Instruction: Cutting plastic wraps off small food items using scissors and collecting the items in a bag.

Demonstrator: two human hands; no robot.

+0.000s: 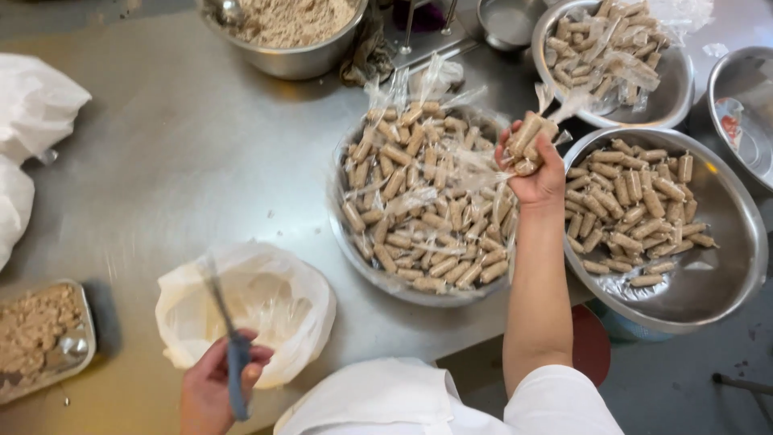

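The right hand [535,179] is lifted up over the gap between two big metal bowls. Its grip is pressed tight around a small bunch of wrapped sticks [529,138], tan little rolls in clear plastic. The bunch pokes up out of the top of the fist, and bits of plastic stick out above it. Just to the left of this hand sits the middle bowl [342,234], heaped with many more of the same rolls in crinkly wrap. Just to the right sits another bowl [737,266] with rolls spread over its bottom. A third bowl [680,89] with rolls stands farther back. The left hand [211,387] is low down near the front edge of the desk [185,137]. Its grip is closed around the blue handle of a thin tool [232,346], which looks blurry, so I cannot tell what kind it is. The tool's tip points up over a white plastic bag [266,302] lying open on the desk, right beside that hand. A small tray [84,338] of brown crumbs sits at the far left. A bowl of powder [298,56] stands at the back. The two hands are well apart.
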